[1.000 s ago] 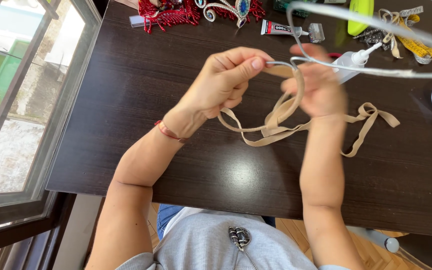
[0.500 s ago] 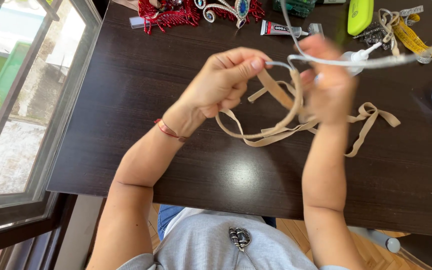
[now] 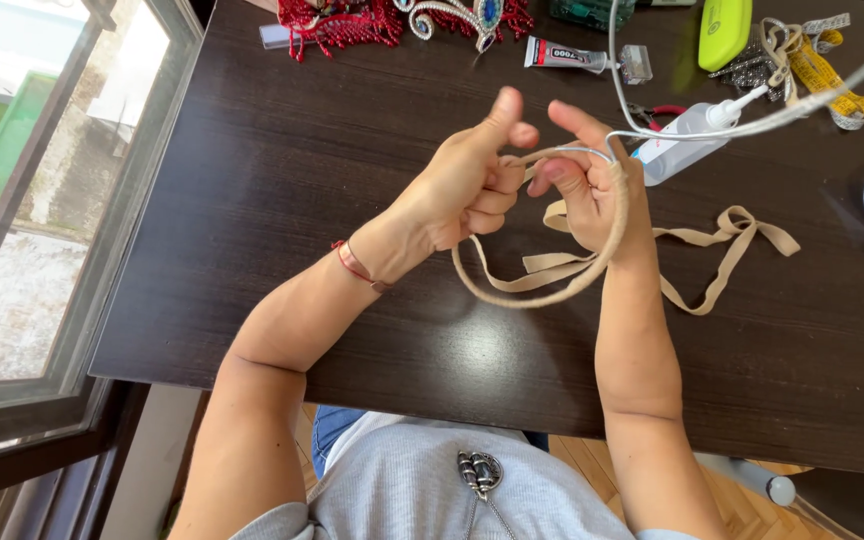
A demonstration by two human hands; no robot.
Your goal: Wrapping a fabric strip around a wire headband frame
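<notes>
1. Above the dark wooden desk [image 3: 252, 200], both hands meet close together at the middle of the view, just clear of its surface.
2. The left hand [image 3: 462, 185] is curled shut on the beige ribbon [image 3: 562, 265], thumb stuck up and out; a thin red bracelet [image 3: 354, 265] circles that wrist.
3. The right hand [image 3: 592, 190] is closed round a thin hoop [image 3: 552, 295], partly wrapped in the beige ribbon, with its forefinger pointing toward the left thumb.
4. The wrapped part of the hoop curves down below the hands; its bare white part [image 3: 752, 125] runs up and off toward the far right corner.
5. Loose ribbon trails from the hands across the desk to the right, ending in a looped tail [image 3: 742, 235].
6. Just beyond the right hand lies a clear squeeze bottle [image 3: 677, 145] with a white nozzle.
7. Along the far edge sit a red beaded piece [image 3: 337, 20], a jewelled tiara [image 3: 462, 15], a glue tube [image 3: 562, 55], a lime-green case [image 3: 724, 30] and a yellow measuring tape [image 3: 827, 75].
8. At the left, a window [image 3: 42, 200] looks onto daylight.
</notes>
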